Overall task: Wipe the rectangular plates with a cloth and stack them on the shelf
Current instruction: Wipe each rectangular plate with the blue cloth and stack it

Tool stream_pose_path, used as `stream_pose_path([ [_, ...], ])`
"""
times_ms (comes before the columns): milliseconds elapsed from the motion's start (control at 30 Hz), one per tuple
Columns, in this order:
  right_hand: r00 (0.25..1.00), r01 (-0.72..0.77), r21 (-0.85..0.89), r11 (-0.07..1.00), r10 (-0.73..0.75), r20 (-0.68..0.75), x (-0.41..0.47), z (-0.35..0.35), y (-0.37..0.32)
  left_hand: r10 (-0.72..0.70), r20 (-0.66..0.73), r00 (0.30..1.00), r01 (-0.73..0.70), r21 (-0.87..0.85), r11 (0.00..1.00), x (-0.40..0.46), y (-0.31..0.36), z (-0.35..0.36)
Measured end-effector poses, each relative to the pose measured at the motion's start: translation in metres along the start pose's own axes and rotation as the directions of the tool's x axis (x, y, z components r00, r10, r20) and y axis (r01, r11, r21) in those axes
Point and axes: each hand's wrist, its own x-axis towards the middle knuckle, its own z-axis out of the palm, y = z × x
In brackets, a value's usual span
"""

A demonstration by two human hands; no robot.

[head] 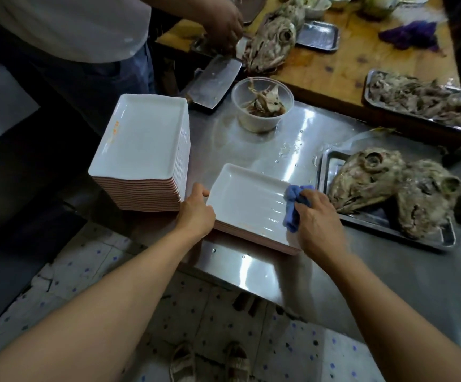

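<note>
My right hand (317, 216) clamps the blue cloth (295, 208) on the white rectangular plate (245, 199) topping a short pile; my left hand (196, 210) grips that plate's left edge; left of it stands the tall plate stack (143, 150); behind it, a plastic tub (262, 106) holding bones.

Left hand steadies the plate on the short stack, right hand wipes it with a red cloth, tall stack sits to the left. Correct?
Not quite: the cloth is blue, not red, per the head view. The rest holds: left hand steadies the plate, right hand wipes, tall stack sits left.
</note>
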Motion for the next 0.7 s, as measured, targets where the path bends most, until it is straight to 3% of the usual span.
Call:
stream_pose_path([
  [233, 0.999, -0.047, 0.243, 0.969, 0.049, -0.003, -0.038, 0.019, -0.035, 0.013, 0.013, 1.000, -0.012, -0.079, 0.997, -0.002, -0.003, -0.002],
  [367, 0.996, 0.067, 0.397, 0.915, -0.085, 0.030, -0.015, 0.021, -0.077, 0.040, 0.032, 0.999, -0.035, -0.156, 0.987, -0.001, -0.005, -0.005],
  [500, 0.989, 0.120, 0.371, 0.921, -0.143, 0.035, -0.004, 0.030, -0.108, 0.031, 0.064, 0.997, -0.012, -0.278, 0.960, -0.001, -0.005, -0.004],
  [633, 0.984, 0.171, 0.223, 0.960, -0.177, 0.005, -0.016, 0.029, -0.098, 0.048, 0.046, 0.998, -0.039, -0.169, 0.985, -0.002, -0.006, -0.005],
  [700, 0.993, 0.117, 0.183, 0.976, -0.115, -0.023, -0.031, 0.025, -0.079, 0.047, 0.037, 0.998, -0.044, -0.088, 0.995, -0.003, -0.004, -0.005],
])
